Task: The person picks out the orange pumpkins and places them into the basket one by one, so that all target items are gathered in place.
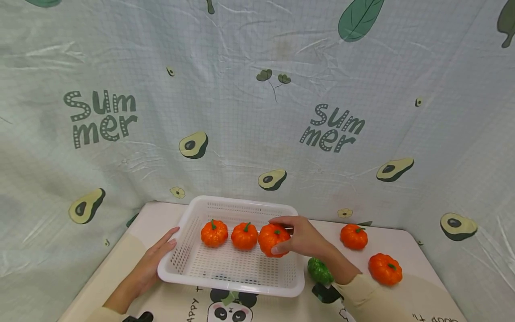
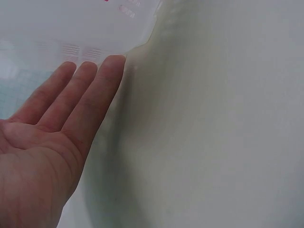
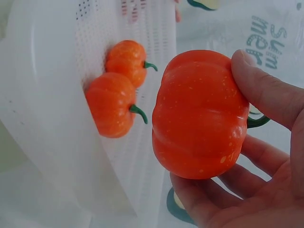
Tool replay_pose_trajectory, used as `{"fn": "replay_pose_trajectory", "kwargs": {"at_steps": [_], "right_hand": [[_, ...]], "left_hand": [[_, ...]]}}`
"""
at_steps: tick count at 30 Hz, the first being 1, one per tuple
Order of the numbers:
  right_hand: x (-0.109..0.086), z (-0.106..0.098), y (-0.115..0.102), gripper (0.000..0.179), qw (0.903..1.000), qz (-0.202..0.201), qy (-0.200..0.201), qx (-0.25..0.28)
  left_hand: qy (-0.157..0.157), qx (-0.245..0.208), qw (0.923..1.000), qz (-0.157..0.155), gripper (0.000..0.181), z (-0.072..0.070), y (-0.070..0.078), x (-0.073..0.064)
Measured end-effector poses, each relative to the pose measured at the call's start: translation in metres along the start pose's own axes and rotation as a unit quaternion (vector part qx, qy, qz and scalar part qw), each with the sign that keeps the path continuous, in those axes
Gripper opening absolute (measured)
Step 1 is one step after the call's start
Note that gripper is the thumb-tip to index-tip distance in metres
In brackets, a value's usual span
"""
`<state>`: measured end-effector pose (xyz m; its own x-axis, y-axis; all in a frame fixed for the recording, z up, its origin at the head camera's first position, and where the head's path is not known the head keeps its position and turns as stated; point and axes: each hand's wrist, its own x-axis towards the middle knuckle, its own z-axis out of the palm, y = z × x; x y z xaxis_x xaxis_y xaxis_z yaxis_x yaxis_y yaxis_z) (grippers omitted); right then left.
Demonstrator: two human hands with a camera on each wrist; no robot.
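My right hand (image 1: 306, 237) grips a small orange pumpkin (image 1: 270, 241) between thumb and fingers, over the right end of a white plastic basket (image 1: 225, 285). In the right wrist view, this held pumpkin (image 3: 199, 118) shows its green stem turned toward the palm. Two similar pumpkins sit side by side in the basket, a left one (image 1: 214, 234) and a middle one (image 1: 244, 237). Straight fingers of my left hand (image 1: 146, 268) rest at the basket's left side; the left wrist view shows the fingertips (image 2: 113, 64) against the basket's outer wall.
Two more orange pumpkins lie on the table right of the basket, one farther back (image 1: 354, 237) and one nearer (image 1: 385, 269). A green vegetable (image 1: 319, 270) lies beside the basket, partly under my right forearm. A printed curtain (image 1: 241, 112) hangs behind the table.
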<state>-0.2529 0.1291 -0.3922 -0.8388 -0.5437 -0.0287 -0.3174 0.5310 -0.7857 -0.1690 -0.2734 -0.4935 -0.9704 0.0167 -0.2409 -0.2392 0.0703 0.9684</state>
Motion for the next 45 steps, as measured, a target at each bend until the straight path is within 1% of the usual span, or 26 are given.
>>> {"fn": "replay_pose_trajectory", "kwargs": {"at_steps": [6, 15, 19, 27, 32, 38, 45], "right_hand": [[0.007, 0.008, -0.002, 0.066, 1.0, -0.006, -0.007, 0.0], [0.015, 0.017, -0.011, 0.065, 0.9998, -0.006, -0.017, -0.008], [0.017, 0.02, -0.014, 0.063, 0.9997, -0.005, -0.022, -0.012], [0.025, 0.028, -0.016, 0.061, 0.9986, -0.033, -0.035, -0.023], [0.029, 0.033, -0.017, 0.061, 0.9978, -0.044, -0.045, -0.024], [0.035, 0.039, -0.021, 0.064, 0.9968, -0.05, -0.058, -0.021], [0.041, 0.047, -0.025, 0.06, 0.9956, -0.052, -0.074, -0.027]], "left_hand": [[-0.002, -0.001, 1.0, 0.0, 0.065, -0.001, -0.001, 0.0], [0.002, 0.006, 1.0, -0.006, 0.065, -0.001, -0.002, 0.001], [-0.002, 0.002, 1.0, -0.002, 0.065, -0.001, -0.001, 0.001], [0.005, 0.006, 1.0, 0.002, 0.065, 0.0, -0.001, 0.0], [0.004, 0.006, 1.0, 0.001, 0.065, 0.0, -0.001, 0.001], [0.002, 0.003, 1.0, -0.001, 0.065, 0.0, 0.0, 0.001], [-0.004, 0.006, 1.0, 0.004, 0.065, 0.0, 0.002, -0.001]]}}
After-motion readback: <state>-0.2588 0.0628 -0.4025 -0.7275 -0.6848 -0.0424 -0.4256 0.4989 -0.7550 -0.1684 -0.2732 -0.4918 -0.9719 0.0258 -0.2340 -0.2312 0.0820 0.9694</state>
